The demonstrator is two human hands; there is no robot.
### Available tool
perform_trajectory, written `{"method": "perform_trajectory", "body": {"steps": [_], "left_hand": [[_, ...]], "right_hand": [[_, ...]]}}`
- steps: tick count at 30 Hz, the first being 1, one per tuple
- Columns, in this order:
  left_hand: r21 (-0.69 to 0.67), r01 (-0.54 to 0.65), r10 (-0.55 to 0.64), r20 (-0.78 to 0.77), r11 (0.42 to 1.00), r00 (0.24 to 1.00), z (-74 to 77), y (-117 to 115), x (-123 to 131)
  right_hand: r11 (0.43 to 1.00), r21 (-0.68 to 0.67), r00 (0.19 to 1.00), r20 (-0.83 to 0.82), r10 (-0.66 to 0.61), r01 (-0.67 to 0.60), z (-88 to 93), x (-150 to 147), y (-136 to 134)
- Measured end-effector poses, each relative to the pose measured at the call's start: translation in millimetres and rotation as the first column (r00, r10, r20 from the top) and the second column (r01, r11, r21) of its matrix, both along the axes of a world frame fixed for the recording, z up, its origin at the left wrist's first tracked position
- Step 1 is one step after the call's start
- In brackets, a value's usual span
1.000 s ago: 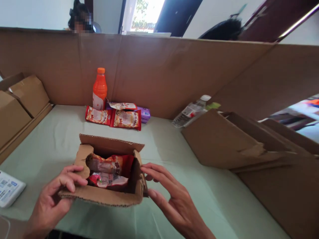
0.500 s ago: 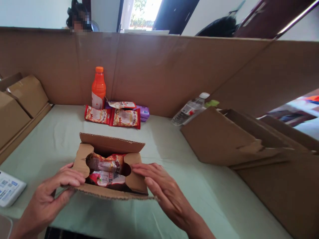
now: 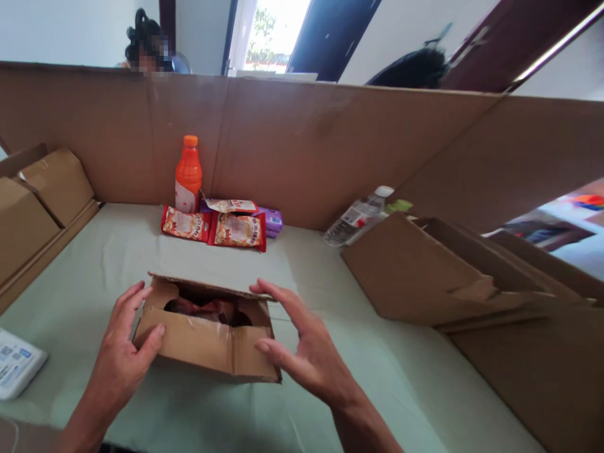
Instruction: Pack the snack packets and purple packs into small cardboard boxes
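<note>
Two bare hands are placed at the sides of one small cardboard box (image 3: 207, 336), which sits on the pale green table cover (image 3: 358, 390) near the front edge, at mid-table. Left hand (image 3: 120, 355): fingers spread wide, thumb touching the front wall at the left corner, other fingers along the left side. Right hand (image 3: 306, 349): fingers spread wide, index finger laid on the edge of the far flap (image 3: 207, 277), thumb near the front right corner. Nothing is gripped by either hand. The box is plain brown with corrugated edges. The far flap is folded flat over the top and the front flap stands up, so a dark gap is left. Red snack packets (image 3: 202, 308) are seen inside through the gap; how many cannot be told.

The table is fenced by a tall cardboard wall (image 3: 306, 145). Against it an orange bottle (image 3: 189, 173) stands upright, with loose red packets (image 3: 214, 228) and a purple pack (image 3: 274, 220) lying just beside. A clear bottle (image 3: 358, 217) lies tilted at the right. Flattened cardboard sheets (image 3: 425, 270) are stacked right, closed boxes (image 3: 28, 207) left, a white printed pack (image 3: 16, 362) at the left edge. Behind the wall another person's dark hair (image 3: 146, 34) and a bright doorway (image 3: 278, 31) are visible.
</note>
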State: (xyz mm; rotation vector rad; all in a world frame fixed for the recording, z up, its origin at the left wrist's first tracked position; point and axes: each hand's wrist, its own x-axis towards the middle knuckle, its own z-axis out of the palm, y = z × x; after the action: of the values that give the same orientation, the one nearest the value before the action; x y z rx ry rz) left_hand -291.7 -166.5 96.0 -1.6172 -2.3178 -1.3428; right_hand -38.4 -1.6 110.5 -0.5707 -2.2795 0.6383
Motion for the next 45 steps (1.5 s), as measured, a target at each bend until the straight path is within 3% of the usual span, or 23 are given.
{"method": "perform_trajectory", "body": {"steps": [4,10,13,17,25,29,34,39,42,45], "left_hand": [[-0.007,0.037,-0.037,0.008,0.999,0.999,0.7,-2,1],[0.028,0.056,-0.06,0.174,0.998,0.983,0.3,5,-6],[0.054,0.128,-0.133,0.117,0.99,0.984,7.7,14,-12],[-0.018,0.258,-0.258,-0.03,0.966,0.966,18.0,20,-19],[0.085,0.322,-0.31,-0.123,0.943,0.943,13.2,13,-25],[0.076,0.329,-0.329,-0.015,0.941,0.944,6.9,11,-32],[0.036,0.361,-0.36,0.222,0.932,0.906,-4.9,25,-43],[0.038,0.338,-0.337,0.235,0.941,0.912,-5.3,19,-17],[-0.008,0.309,-0.306,0.108,0.951,0.946,-11.1,-11,13],[-0.025,0.267,-0.267,-0.021,0.963,0.963,-20.8,-41,39]], "right_hand": [[0.997,0.018,0.995,0.068,-0.076,0.075,-4.5,9,-13],[0.992,0.057,0.984,0.129,-0.119,0.112,-8.4,20,-17],[0.991,0.06,0.984,0.13,-0.125,0.118,-5.5,19,-18],[0.986,0.099,0.983,0.117,-0.145,0.133,-2.2,14,-18],[0.977,0.214,0.99,0.135,-0.039,0.01,-17.2,12,-20],[0.982,0.187,0.987,0.163,-0.003,-0.028,-25.9,18,-29],[0.992,0.122,0.986,0.164,-0.042,0.022,-39.6,15,-24],[0.986,0.076,0.988,0.021,-0.15,0.148,-62.1,14,-15],[0.97,0.013,0.969,-0.041,-0.242,0.243,-74.9,17,-17],[0.964,-0.069,0.959,-0.101,-0.264,0.258,-81.4,12,-16]]}}
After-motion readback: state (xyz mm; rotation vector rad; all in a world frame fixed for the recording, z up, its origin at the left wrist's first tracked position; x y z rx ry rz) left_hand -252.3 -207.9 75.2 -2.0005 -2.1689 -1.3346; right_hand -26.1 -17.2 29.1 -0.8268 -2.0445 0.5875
